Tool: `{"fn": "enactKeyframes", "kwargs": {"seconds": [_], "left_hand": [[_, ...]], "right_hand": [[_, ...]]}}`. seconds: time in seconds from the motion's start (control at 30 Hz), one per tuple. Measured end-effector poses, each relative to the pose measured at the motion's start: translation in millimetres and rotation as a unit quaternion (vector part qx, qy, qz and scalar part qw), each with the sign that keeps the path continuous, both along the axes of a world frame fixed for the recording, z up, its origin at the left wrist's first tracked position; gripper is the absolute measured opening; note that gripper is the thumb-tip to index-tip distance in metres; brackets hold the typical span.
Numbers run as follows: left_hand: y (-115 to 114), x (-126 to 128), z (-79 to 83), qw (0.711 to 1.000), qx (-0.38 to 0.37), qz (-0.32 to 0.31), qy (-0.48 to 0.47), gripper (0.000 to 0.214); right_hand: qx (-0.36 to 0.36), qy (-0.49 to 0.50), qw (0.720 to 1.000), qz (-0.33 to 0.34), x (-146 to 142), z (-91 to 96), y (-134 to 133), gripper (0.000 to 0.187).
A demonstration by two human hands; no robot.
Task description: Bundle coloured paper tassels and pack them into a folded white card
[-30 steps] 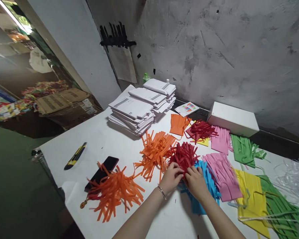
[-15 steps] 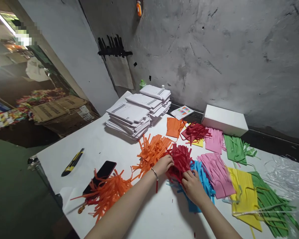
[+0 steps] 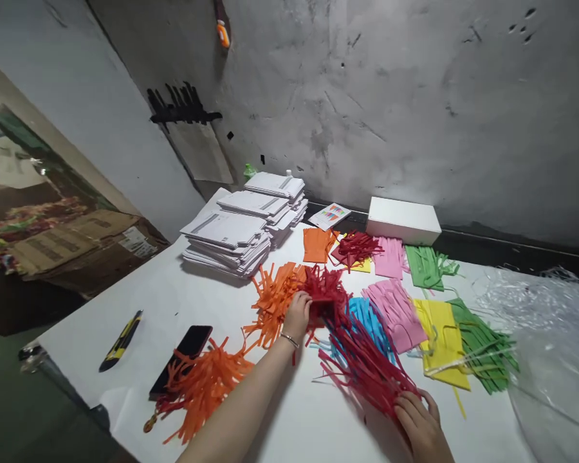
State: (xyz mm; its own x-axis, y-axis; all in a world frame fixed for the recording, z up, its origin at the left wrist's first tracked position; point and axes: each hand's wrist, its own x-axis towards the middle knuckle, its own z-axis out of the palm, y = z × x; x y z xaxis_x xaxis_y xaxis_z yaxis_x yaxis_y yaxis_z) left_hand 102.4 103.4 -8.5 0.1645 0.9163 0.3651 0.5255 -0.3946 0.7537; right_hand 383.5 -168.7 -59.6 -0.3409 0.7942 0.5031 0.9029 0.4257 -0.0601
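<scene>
My left hand (image 3: 298,314) presses closed on the pile of red fringed paper (image 3: 325,289) in the middle of the white table (image 3: 183,289). My right hand (image 3: 422,427) grips one red fringed piece (image 3: 364,366) by its near end and holds it stretched toward the table's front edge. Its strips fan out over the blue fringed paper (image 3: 367,318). Orange fringed paper (image 3: 275,299) lies just left of my left hand.
Another orange fringe bunch (image 3: 202,386) covers part of a black phone (image 3: 181,350); a yellow utility knife (image 3: 120,331) lies further left. Stacks of white envelopes (image 3: 226,238) and a white box (image 3: 403,220) stand at the back. Pink (image 3: 395,308), yellow (image 3: 441,334) and green (image 3: 482,344) fringes, clear plastic (image 3: 545,334) at right.
My right hand has pulled a red fringed piece out of the pile toward me and to the right. My left hand stayed on the red pile. The view has swung left.
</scene>
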Motion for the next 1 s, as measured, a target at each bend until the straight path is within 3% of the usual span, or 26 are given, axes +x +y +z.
{"fn": "enactKeyframes", "kwargs": {"seconds": [0.07, 0.13, 0.2, 0.23, 0.27, 0.33, 0.37, 0.47, 0.6, 0.73, 0.8, 0.87, 0.93, 1.0], "left_hand": [[-41, 6, -3.5, 0.999, -0.015, -0.030, 0.028, 0.023], [-95, 16, -3.0, 0.994, -0.018, -0.090, 0.055, 0.045], [-156, 29, -0.8, 0.975, -0.008, -0.208, 0.083, 0.064], [-184, 36, -0.1, 0.940, 0.016, -0.319, 0.116, 0.070], [-209, 43, 0.0, 0.912, 0.028, -0.384, 0.142, 0.074], [-246, 54, -1.8, 0.890, 0.054, -0.417, 0.178, 0.057], [-257, 58, -3.1, 0.891, 0.075, -0.404, 0.192, 0.045], [-266, 54, -4.7, 0.898, 0.149, -0.353, 0.217, 0.021], [-269, 33, -5.6, 0.892, 0.181, -0.351, 0.220, 0.031], [-289, 27, -29.5, 0.909, 0.180, -0.317, 0.204, 0.043], [-300, 28, -47.2, 0.914, 0.172, -0.309, 0.199, 0.044], [-307, 29, -59.5, 0.909, 0.167, -0.326, 0.198, 0.043], [-310, 32, -61.1, 0.909, 0.147, -0.333, 0.205, 0.041], [-312, 43, -52.2, 0.905, 0.091, -0.335, 0.246, 0.037]], "right_hand": [[0.004, 0.021, 0.999, -0.038, 6, -1.9, -27, 0.032], [0.013, 0.049, 0.997, -0.057, 1, 0.5, -49, 0.032], [0.014, 0.067, 0.997, -0.046, -14, 6.8, -64, 0.029], [0.012, 0.073, 0.996, -0.041, -23, 10.6, -70, 0.026], [0.004, 0.081, 0.996, -0.038, -33, 14.5, -76, 0.024], [-0.023, 0.102, 0.993, -0.053, -52, 20.8, -86, 0.018], [-0.038, 0.109, 0.991, -0.066, -59, 23.1, -90, 0.015], [-0.074, 0.117, 0.980, -0.140, -66, 27.1, -102, 0.007], [-0.070, 0.116, 0.948, -0.289, -49, 33.4, -118, 0.025], [-0.063, 0.131, 0.909, -0.391, -28, 25.7, -163, 0.053], [-0.068, 0.146, 0.891, -0.425, -25, 5.4, -213, 0.060], [-0.073, 0.168, 0.863, -0.470, -34, -23.3, -281, 0.055], [-0.062, 0.189, 0.807, -0.555, -57, -50.4, -356, 0.041], [-0.049, 0.196, 0.724, -0.660, -89, -67.6, -423, 0.028]]}}
